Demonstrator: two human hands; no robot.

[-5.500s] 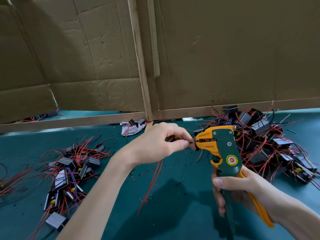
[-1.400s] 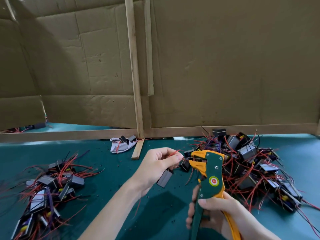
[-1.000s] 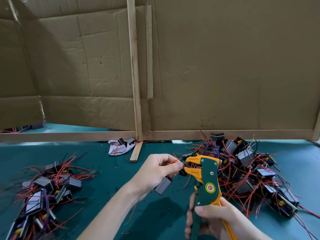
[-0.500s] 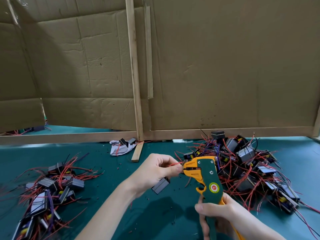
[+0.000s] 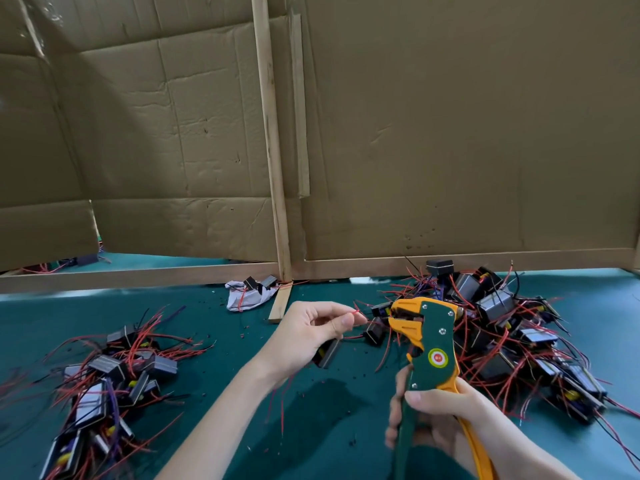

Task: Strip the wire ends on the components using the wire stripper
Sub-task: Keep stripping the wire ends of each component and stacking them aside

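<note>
Teal tabletop [image 5: 221, 431]: green-and-orange pistol-grip wire stripper [image 5: 429, 344], handles gripped by right hand [image 5: 441, 422]; just left of stripper, left hand [image 5: 308, 337] pinches thin red wire [image 5: 355, 310]; small black box component [image 5: 327, 353] hanging lower-left of stripper

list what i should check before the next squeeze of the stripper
1. The left hand pinches the red wire near its end: ok.
2. The component hangs below that hand, apart from the stripper: ok.
3. The right hand has a full grip on the handles of the wire stripper: ok.
4. Wire end seated in the stripper head: not ok, it sits apart, left of the head.
5. Stripper jaws open to receive it: cannot tell.
6. This end not yet stripped: cannot tell, too small.
</note>
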